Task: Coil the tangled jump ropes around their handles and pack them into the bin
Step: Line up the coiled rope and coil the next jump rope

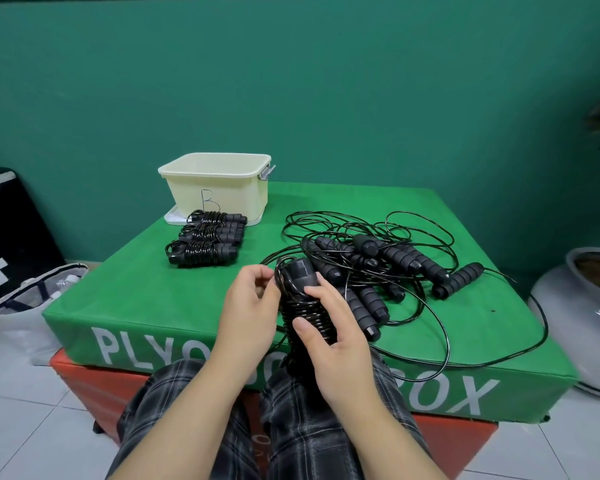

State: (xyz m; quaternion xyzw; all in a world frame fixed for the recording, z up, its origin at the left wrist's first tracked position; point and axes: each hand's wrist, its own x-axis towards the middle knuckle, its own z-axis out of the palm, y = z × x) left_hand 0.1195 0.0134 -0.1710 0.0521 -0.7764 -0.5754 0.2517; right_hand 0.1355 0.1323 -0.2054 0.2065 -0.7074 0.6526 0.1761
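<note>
Head view: right hand (pixel 329 341) gripping black foam handle pair (pixel 303 299), left hand (pixel 248 306) pinching cord, finishing wrap. Three coiled black ropes (pixel 207 242) lying beside cream plastic bin (pixel 219 183), unpacked. Tangled black rope pile (pixel 378 265) waiting on green plyo box (pixel 146 289).

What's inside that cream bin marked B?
From this angle the cream bin shows only its far inner wall, bare near the rim. Its floor is hidden by the front wall, so its contents cannot be told. Three coiled ropes lie outside, in front of it.
</note>
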